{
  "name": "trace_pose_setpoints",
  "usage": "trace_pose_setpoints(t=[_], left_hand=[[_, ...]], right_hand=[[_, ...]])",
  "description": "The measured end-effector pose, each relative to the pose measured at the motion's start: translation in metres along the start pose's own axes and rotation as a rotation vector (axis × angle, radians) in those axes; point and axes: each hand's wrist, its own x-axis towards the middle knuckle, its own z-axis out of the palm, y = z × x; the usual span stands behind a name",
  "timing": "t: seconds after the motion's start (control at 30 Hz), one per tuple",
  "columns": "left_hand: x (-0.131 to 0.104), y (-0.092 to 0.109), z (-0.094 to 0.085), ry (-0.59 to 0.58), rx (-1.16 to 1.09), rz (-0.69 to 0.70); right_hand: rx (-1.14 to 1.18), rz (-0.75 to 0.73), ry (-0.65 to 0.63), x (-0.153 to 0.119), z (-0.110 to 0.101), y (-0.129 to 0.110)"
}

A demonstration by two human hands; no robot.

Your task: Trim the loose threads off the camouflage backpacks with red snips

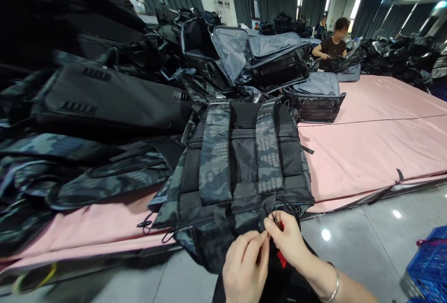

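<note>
A dark camouflage backpack (240, 163) lies back-side up on the pink mat (366, 149), its near end hanging over the mat's edge toward me. My left hand (244, 265) pinches a black strap or thread at that near end. My right hand (288, 240), with a silver bracelet on the wrist, pinches the same spot and holds a small red tool (281, 257), mostly hidden in the palm. Both hands touch at the fingertips over the backpack's lower edge.
Piles of black and camouflage bags (87, 107) fill the left side. Open bags (258, 56) and one open case (314, 98) lie behind. A seated person (331, 44) works at the far end. A blue crate (428, 265) stands on the grey floor at the right.
</note>
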Motion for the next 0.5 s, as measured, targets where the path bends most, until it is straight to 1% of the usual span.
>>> trace_pose_setpoints(t=[0.1,0.13,0.2,0.27,0.33,0.4,0.5], left_hand=[[-0.005,-0.006,0.001,-0.027,-0.127,-0.227],[-0.006,-0.008,0.001,-0.044,-0.146,-0.292],[-0.007,-0.013,0.002,-0.102,-0.181,-0.367],[-0.005,-0.016,0.003,-0.122,-0.213,-0.399],[-0.003,-0.018,0.004,-0.073,-0.223,-0.405],[-0.001,-0.018,0.005,-0.021,-0.218,-0.347],[0.002,-0.017,0.006,0.034,-0.171,-0.21]], right_hand=[[0.399,0.173,-0.073,0.003,0.006,0.002],[0.475,0.197,-0.101,0.004,0.007,0.002],[0.488,0.19,-0.135,0.002,0.005,-0.001],[0.334,0.119,-0.136,-0.002,-0.001,-0.005],[0.083,-0.025,-0.101,-0.01,-0.01,-0.011],[-0.18,-0.166,-0.058,-0.02,-0.021,-0.016],[-0.48,-0.259,-0.039,-0.03,-0.034,-0.022]])
